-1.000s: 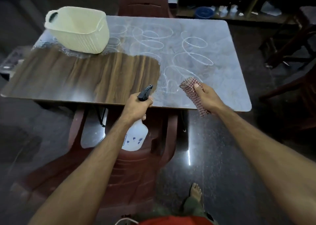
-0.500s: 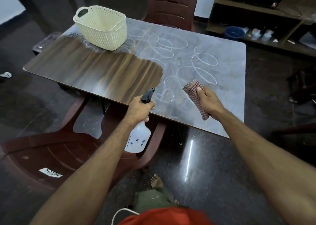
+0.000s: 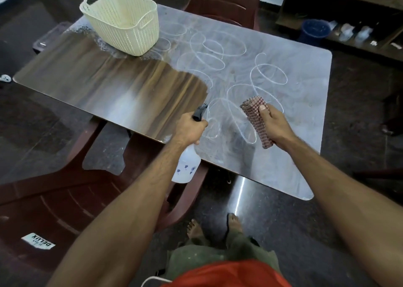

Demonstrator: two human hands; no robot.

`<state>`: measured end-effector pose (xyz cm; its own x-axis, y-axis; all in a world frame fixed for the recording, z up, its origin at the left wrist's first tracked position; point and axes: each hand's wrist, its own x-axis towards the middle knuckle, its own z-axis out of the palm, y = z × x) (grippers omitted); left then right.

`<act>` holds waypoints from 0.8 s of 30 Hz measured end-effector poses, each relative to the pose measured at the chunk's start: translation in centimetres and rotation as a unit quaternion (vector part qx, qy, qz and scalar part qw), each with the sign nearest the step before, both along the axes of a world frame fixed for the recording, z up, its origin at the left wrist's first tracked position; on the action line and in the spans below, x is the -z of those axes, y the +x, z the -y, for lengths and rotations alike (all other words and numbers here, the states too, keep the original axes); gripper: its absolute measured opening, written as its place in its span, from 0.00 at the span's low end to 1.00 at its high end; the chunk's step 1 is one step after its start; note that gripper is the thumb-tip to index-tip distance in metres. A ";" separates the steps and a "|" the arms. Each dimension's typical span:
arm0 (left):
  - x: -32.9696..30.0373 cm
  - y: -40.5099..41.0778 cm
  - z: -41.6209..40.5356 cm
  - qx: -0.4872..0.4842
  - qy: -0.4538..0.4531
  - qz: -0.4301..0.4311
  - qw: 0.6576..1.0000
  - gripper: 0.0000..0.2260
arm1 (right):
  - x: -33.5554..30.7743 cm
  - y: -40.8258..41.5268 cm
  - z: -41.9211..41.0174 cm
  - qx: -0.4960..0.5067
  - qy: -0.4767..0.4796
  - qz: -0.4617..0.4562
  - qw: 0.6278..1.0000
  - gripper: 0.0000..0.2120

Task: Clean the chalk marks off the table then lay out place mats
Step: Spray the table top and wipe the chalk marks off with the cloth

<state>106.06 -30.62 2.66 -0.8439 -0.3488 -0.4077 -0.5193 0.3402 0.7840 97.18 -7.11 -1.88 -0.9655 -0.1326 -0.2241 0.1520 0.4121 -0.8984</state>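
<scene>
The wooden table (image 3: pixel 91 83) shows bare brown grain on its left half, while white looping chalk marks (image 3: pixel 220 55) cover the hazy right half. My left hand (image 3: pixel 190 129) grips a white spray bottle (image 3: pixel 186 165) with a black nozzle, held at the table's near edge with the nozzle over the chalk. My right hand (image 3: pixel 273 123) holds a folded red-and-white checked cloth (image 3: pixel 255 116) just above the chalked surface near the front edge. No place mats are visible.
A cream plastic basket (image 3: pixel 124 18) stands at the table's far left. Dark red plastic chairs sit at the near left (image 3: pixel 65 199) and behind the table (image 3: pixel 222 1). A low shelf with a blue tub (image 3: pixel 315 30) is at the back right.
My viewpoint has shifted right and closer, so the table appears more angled. Both hands keep their hold on the bottle and cloth in much the same place at the near edge.
</scene>
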 end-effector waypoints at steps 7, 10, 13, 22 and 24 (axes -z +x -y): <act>1.5 -4.3 -1.5 -0.046 -0.013 0.019 0.999 0.06 | 0.7 -6.1 -0.3 -0.066 0.006 0.008 0.998 0.17; 1.7 -5.1 -2.5 -0.055 -0.023 0.028 0.998 0.09 | 0.8 -8.3 -0.8 -0.082 0.006 0.005 0.997 0.15; 2.0 -4.6 -3.3 -0.071 -0.010 0.026 0.997 0.07 | 0.8 -10.3 -1.0 -0.098 0.022 -0.001 0.995 0.18; 3.8 1.7 -5.1 -0.133 -0.003 0.088 0.987 0.07 | 1.5 -12.4 1.0 -0.168 -0.003 0.013 0.986 0.13; 4.0 2.8 -5.3 -0.145 -0.002 0.099 0.985 0.08 | 1.9 -12.0 1.7 -0.185 -0.005 0.017 0.983 0.17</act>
<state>108.86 -25.33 -1.32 -0.6132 -0.5654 -0.5516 -0.7370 0.1581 0.6572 85.18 -8.77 -3.74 -0.8427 -0.4756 -0.2523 0.0237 0.4354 -0.8999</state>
